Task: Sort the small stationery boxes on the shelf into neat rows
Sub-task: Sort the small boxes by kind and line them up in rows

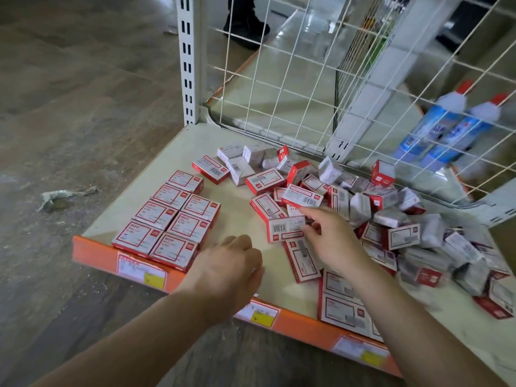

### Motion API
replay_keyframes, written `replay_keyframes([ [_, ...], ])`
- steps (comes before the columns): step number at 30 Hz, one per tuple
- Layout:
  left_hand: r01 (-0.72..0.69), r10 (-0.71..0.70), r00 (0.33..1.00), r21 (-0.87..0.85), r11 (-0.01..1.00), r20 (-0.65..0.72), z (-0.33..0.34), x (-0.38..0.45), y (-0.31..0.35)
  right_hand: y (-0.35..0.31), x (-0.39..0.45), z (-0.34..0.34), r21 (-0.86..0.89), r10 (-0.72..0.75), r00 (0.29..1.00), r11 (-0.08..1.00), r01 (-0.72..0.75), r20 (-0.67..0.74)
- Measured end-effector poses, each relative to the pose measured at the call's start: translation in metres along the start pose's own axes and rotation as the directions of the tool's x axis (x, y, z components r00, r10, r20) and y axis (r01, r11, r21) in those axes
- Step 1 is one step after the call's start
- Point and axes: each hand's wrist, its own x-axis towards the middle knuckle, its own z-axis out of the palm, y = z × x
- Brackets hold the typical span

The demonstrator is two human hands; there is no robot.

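Cardboard boxes, flat rectangular, red-white.

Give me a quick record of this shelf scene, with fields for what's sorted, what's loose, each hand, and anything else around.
sorted: seven red-and-white small cardboard boxes flat in two rows at shelf's left front
loose: jumbled pile of the same boxes across the right side
left hand: hovering over bare shelf, holding nothing
right hand: fingers pinching one barcode-side box at the pile's edge
shelf: beige metal shelf with orange front strip
behind: white wire grid panel, two blue glue bottles with red caps
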Motion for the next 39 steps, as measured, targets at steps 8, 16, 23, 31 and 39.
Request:
replay_keyframes([
  [8,0.03,-0.03,1.0,-0.003,1.0,0.004,0.0,0.001,0.001,-0.001,0.012,0.007,-0.094,0.079,0.997,0.993,-0.078,0.008],
  [16,0.058,-0.057,0.998,-0.039,0.998,0.006,-0.002,0.0,0.003,-0.002,0.008,0.007,-0.08,0.094,0.992,0.993,-0.087,0.087],
  [23,0.064,-0.064,0.998,-0.039,0.997,0.003,-0.003,-0.002,0.005,0.001,0.003,0.002,-0.087,0.106,0.976,0.992,-0.091,0.191],
  [31,0.091,-0.093,0.995,-0.085,0.992,-0.026,-0.004,-0.003,0.004,0.008,0.002,0.001,0.07,0.115,0.993,0.991,-0.116,0.028],
  [39,0.221,-0.251,0.962,-0.225,0.949,-0.111,-0.007,0.009,0.005,-0.001,-0.017,-0.012,0.076,-0.032,0.99,0.996,0.043,-0.139],
])
